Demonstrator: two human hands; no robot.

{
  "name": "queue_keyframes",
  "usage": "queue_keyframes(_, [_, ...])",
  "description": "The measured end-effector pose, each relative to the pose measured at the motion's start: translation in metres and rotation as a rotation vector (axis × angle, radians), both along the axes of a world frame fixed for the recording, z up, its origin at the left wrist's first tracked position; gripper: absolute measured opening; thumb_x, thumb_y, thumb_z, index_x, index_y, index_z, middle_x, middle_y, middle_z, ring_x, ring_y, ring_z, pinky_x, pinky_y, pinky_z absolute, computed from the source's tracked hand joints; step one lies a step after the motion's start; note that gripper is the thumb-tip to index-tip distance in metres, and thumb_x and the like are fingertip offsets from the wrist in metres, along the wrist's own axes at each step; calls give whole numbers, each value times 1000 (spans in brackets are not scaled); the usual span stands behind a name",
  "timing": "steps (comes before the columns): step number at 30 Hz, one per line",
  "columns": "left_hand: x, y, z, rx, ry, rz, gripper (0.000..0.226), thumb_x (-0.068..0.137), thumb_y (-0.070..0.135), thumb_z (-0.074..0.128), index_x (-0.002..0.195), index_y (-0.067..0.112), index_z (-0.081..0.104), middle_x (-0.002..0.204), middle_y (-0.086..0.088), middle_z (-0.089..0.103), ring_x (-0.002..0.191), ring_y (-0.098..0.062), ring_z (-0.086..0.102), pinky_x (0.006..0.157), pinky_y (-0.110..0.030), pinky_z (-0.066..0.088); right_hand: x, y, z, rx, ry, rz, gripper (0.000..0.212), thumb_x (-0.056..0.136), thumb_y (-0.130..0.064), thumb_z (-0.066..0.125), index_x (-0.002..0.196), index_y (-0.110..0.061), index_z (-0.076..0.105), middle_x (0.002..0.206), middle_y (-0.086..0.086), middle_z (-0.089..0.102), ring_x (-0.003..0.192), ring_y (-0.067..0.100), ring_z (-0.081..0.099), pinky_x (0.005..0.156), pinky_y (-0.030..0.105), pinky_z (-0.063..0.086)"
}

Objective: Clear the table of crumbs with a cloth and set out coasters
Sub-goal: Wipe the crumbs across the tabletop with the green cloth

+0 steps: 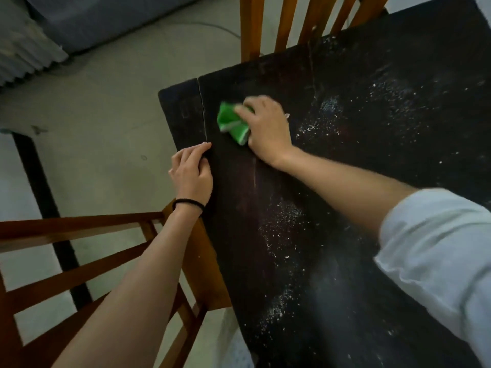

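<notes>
My right hand presses a crumpled green cloth flat against the dark table, close to its far left corner. The cloth sticks out to the left from under my fingers. My left hand rests on the table's left edge with its fingers curled and nothing in them; a black band circles the wrist. White crumbs are scattered over the tabletop to the right of the cloth and down towards me. No coasters are in view.
A wooden chair back stands at the table's far edge. Another wooden chair sits at the left side, under my left forearm. Pale floor lies beyond the table's left edge.
</notes>
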State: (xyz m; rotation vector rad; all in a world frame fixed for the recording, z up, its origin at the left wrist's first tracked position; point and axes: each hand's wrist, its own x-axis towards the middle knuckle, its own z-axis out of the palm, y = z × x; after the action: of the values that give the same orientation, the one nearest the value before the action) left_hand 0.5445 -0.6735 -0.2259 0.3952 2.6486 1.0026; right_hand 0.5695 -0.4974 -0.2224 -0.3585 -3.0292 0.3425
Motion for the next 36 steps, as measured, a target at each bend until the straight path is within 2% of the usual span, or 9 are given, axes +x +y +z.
queue_keyframes(3, [-7,7,9,66,-102,115,33,95,9,40,120,17,60,122,-5,59,125,-22,39,108,-43,29,92,-26,3,-111,-4,263,39,70,-21,47,104,-13,64,106,15,63,97,36,58,85,38,41])
queue_keyframes(6, [-7,21,16,-102,-33,95,33,94,16,45,123,20,58,128,-4,54,127,-24,38,107,-41,29,156,-23,20,-195,-57,350,38,72,-21,48,106,-17,64,105,9,63,97,28,56,80,35,39])
queue_keyframes(10, [5,60,18,-223,12,-123,46,93,28,47,138,28,42,148,1,35,140,-20,21,113,-43,14,91,56,20,-6,170,-46,43,73,-13,56,116,-14,60,110,21,59,96,40,55,76,43,44])
queue_keyframes(15, [17,72,0,-365,-21,-243,54,95,41,41,145,37,23,158,9,7,146,-15,-7,116,-45,-8,18,144,12,68,-13,-553,55,79,-7,49,131,-22,47,129,15,42,117,36,39,93,44,34])
queue_keyframes(19, [20,80,-1,-343,-11,-188,48,95,38,40,142,36,30,157,8,11,146,-16,-5,115,-47,-9,50,110,2,-16,-79,-311,59,74,-8,57,130,-24,49,127,14,44,114,36,41,89,42,36])
queue_keyframes(24, [22,83,1,-368,-16,-155,47,95,36,43,141,35,33,157,6,14,146,-18,-4,115,-50,-7,148,45,14,-191,-87,171,49,62,-11,62,110,-19,65,100,13,58,87,33,55,69,36,39])
queue_keyframes(27, [26,92,2,-398,1,-140,48,94,36,45,141,32,33,157,3,14,146,-21,-4,115,-53,-6,124,89,24,-175,33,-52,41,75,-23,52,114,-20,65,103,17,58,91,37,54,74,40,41])
queue_keyframes(31, [28,99,4,-379,-12,-96,46,94,35,45,139,30,36,157,3,14,146,-21,-4,115,-53,-6,69,138,13,-82,-36,-359,52,80,-8,52,129,-26,52,120,13,47,110,34,43,88,41,36])
queue_keyframes(36, [24,107,12,-376,-39,-37,40,95,31,44,134,27,44,154,1,22,146,-22,2,116,-54,-1,155,66,8,-247,-79,107,47,63,-14,59,110,-20,65,102,14,59,89,33,53,70,38,42])
